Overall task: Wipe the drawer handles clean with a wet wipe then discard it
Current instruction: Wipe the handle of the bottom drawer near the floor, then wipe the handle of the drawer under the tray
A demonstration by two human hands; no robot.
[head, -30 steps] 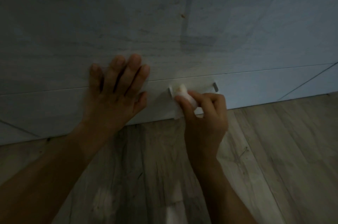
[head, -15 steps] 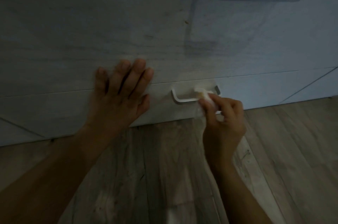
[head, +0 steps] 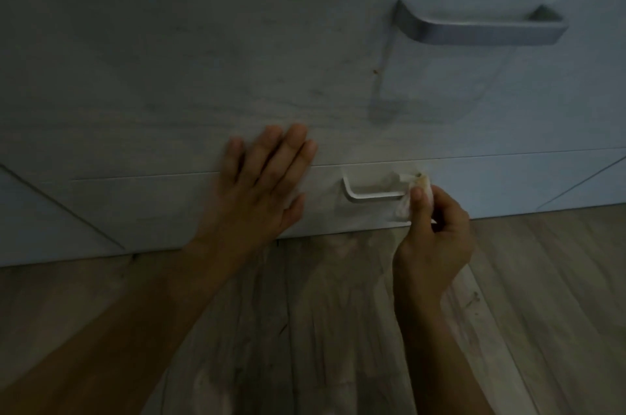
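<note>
Head camera: the right hand [head: 433,238] is pinching a crumpled wipe [head: 411,199] against the right end of the small handle [head: 372,193], just under the top edge of the bottom drawer [head: 162,211]. The left hand [head: 261,191] is lying flat, fingers straight, across the seam below the upper drawer [head: 169,58], left of that handle. Both drawers are sitting closed, hiding their contents. A larger handle [head: 477,31] is showing higher up.
</note>
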